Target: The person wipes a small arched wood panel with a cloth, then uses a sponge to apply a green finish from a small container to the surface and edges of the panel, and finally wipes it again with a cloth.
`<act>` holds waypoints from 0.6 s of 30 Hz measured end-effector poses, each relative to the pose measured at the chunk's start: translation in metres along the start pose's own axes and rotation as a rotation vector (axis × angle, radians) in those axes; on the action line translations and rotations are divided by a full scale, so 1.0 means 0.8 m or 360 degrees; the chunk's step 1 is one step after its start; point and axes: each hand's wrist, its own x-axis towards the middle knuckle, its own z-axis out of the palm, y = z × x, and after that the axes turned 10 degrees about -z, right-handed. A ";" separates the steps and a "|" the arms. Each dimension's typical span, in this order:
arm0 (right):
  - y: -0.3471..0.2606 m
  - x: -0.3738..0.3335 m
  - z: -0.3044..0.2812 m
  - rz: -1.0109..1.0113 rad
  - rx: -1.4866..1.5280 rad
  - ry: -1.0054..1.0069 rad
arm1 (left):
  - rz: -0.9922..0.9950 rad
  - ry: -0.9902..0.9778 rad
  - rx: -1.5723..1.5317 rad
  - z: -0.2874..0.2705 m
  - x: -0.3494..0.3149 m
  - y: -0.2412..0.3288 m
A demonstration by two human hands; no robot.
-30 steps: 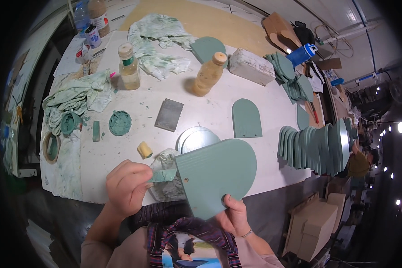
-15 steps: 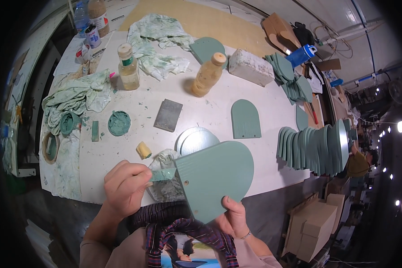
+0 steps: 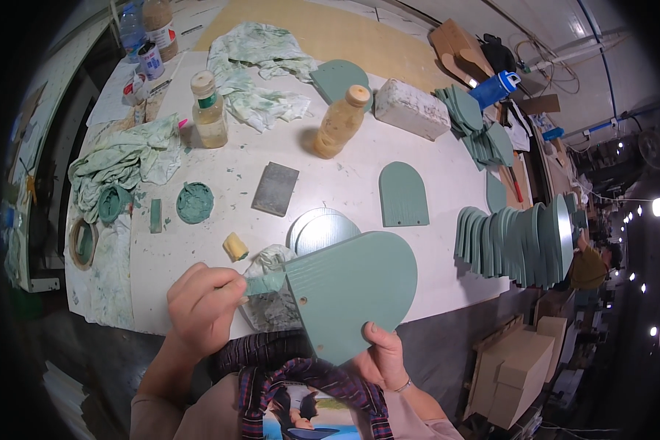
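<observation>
In my right hand point(image 3: 381, 350) is a flat green board point(image 3: 359, 293) with one rounded end and small holes along its straight edge. My thumb lies on its upper face and the fingers go out of sight underneath. My left hand point(image 3: 204, 302) pinches a small flat scraper point(image 3: 265, 283), smeared green, whose tip meets or nearly meets the board's left edge. Under and behind the board lie a stained crumpled rag point(image 3: 271, 312) and a shiny round lid point(image 3: 323, 229). A yellow sponge piece point(image 3: 235, 248) rests just beyond my left hand.
A tub of green putty point(image 3: 195, 203) and a grey sanding block point(image 3: 276, 189) lie ahead. Two bottles point(image 3: 210, 117) point(image 3: 342, 122) stand farther back. Another rounded board point(image 3: 403, 195) lies right of centre, with a long row of boards point(image 3: 513, 243) near the table's right edge.
My left hand and the scraper have shifted slightly to the left. The board and my right hand stay almost where they were.
</observation>
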 end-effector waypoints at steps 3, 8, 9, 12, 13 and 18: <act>0.000 0.000 0.000 -0.0018 0.0000 -0.0008 | 0.0008 -0.0016 0.0028 0.000 0.003 0.004; -0.001 0.000 0.002 -0.0027 -0.0006 -0.0025 | -0.0005 -0.0015 0.0024 0.001 0.001 0.002; 0.000 0.000 0.003 -0.0037 -0.0005 -0.0040 | 0.0004 -0.0021 0.0024 0.001 0.000 0.002; -0.001 -0.001 0.004 -0.0050 -0.0014 -0.0050 | -0.0026 0.0021 0.0031 0.003 0.000 -0.001; -0.001 -0.001 0.004 -0.0053 -0.0021 -0.0046 | -0.0026 0.0020 0.0029 0.003 0.000 -0.001; 0.000 -0.001 0.003 -0.0079 -0.0018 -0.0050 | -0.0007 -0.0029 0.0062 -0.001 0.002 0.006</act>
